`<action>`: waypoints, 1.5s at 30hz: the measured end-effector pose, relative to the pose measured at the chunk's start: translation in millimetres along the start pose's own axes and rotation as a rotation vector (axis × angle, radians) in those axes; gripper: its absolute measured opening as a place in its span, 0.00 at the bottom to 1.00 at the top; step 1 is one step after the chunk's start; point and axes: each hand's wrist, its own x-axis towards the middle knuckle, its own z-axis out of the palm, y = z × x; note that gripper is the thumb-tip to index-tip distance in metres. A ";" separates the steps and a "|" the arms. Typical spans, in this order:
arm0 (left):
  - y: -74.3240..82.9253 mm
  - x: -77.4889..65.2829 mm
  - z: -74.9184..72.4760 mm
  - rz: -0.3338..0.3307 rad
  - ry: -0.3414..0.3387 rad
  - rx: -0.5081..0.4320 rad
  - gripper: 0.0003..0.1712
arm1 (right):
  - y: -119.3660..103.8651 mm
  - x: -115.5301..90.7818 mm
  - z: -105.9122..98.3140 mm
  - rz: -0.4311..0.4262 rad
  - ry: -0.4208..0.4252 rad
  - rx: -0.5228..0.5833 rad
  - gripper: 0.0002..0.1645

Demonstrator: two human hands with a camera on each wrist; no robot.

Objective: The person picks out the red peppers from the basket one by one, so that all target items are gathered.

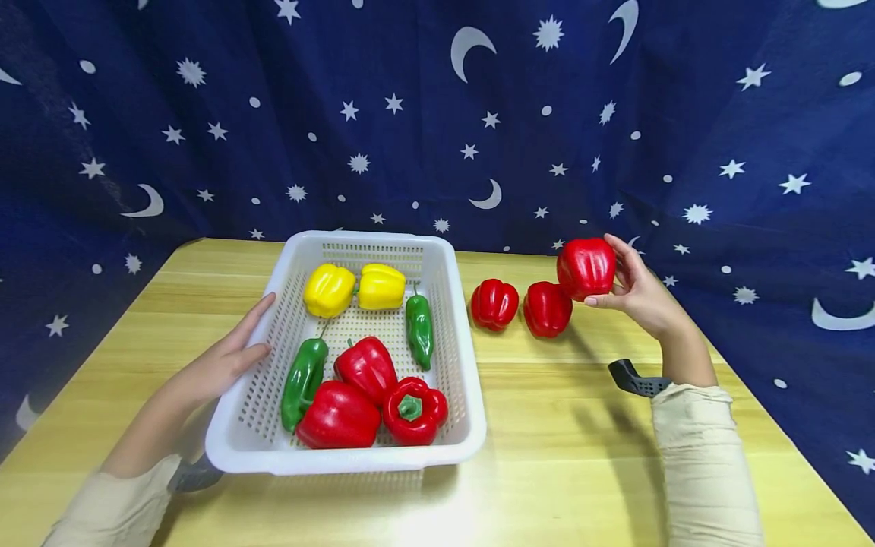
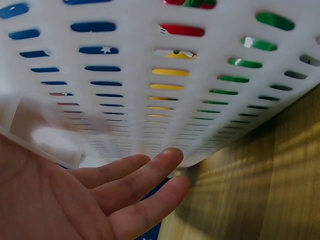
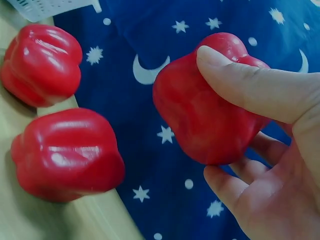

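Note:
My right hand grips a red bell pepper between thumb and fingers, raised above the table. In the right wrist view the thumb lies across the top of this pepper. Two more red bell peppers, one nearer the basket and one just below the held one, sit on the table. My left hand is at the left side of a white plastic basket, its fingers extended along the outer wall. The left wrist view shows these fingers loosely straight beside the slotted wall.
Inside the basket lie two yellow bell peppers, a green chili pepper at the right, another green pepper at the left, and three red bell peppers near the front. A dark blue star-and-moon cloth hangs behind the wooden table.

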 end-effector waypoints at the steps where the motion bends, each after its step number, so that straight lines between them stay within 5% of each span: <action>1: 0.1 0.4 0.5 -0.006 0.002 0.003 0.42 | 2.9 -1.3 -2.0 -0.005 0.008 0.039 0.59; 11: 3.0 2.8 4.5 -0.018 -0.001 0.002 0.43 | 27.7 -14.7 -16.3 0.000 0.080 0.148 0.60; 23: 2.9 3.8 5.5 -0.025 -0.009 -0.018 0.42 | 53.4 -27.6 -22.1 -0.094 0.118 0.308 0.60; 34: -1.5 -4.3 1.6 -0.026 0.026 0.018 0.41 | 57.0 -19.8 -25.6 0.056 0.102 0.131 0.65; 41: -3.2 -1.3 0.5 -0.023 0.020 0.002 0.42 | 66.1 -18.0 -27.7 0.074 0.053 0.120 0.67; 45: -2.3 0.0 0.8 -0.023 0.021 0.005 0.41 | 73.8 -17.9 -28.7 0.120 0.034 0.019 0.64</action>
